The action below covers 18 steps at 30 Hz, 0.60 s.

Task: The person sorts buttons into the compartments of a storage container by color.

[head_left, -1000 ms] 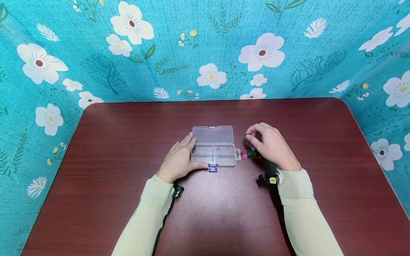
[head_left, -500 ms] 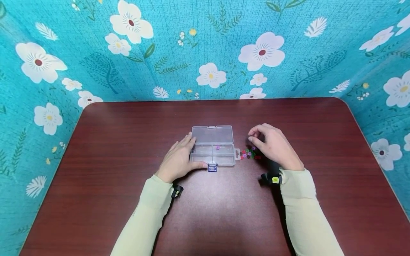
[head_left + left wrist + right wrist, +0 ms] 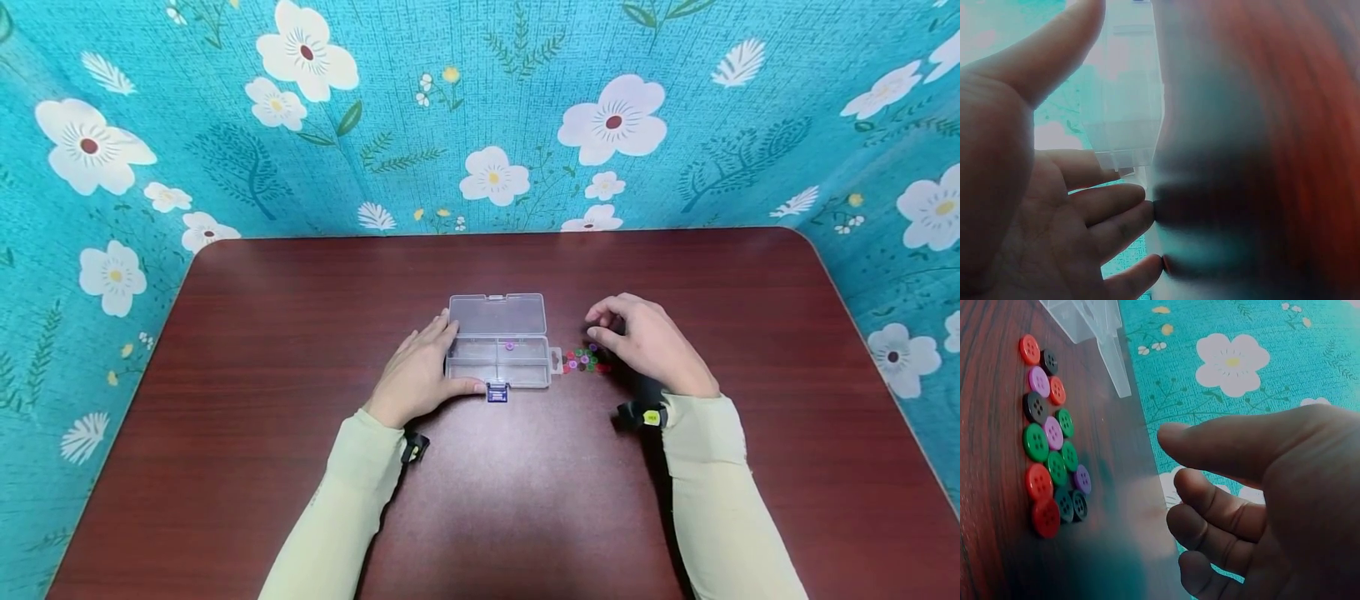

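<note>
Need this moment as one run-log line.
left hand: at left end of clear box | right hand: by loose buttons, nothing visible held | box: one purple button in far-right compartment | lid: open

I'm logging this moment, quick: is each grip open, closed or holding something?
Left grip: open, spread around the left end of the plastic case.
Right grip: open, holding nothing, near the buttons.
</note>
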Tool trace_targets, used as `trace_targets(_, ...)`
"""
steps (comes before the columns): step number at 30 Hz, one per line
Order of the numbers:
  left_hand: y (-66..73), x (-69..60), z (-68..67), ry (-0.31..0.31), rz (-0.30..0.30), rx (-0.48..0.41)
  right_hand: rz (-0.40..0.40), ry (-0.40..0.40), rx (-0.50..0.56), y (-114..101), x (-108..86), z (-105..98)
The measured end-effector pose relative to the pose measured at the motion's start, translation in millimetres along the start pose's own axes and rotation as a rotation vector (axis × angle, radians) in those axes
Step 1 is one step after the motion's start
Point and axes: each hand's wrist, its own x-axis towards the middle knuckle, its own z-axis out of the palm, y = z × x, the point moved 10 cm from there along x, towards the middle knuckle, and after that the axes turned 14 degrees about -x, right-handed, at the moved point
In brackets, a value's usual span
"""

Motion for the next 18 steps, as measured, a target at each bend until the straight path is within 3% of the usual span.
trace_targets(18,0.5,0.8,-1.0,0.012,0.016,0.0,0.019,-0.057,-0.038,9.6,-1.4,4.2)
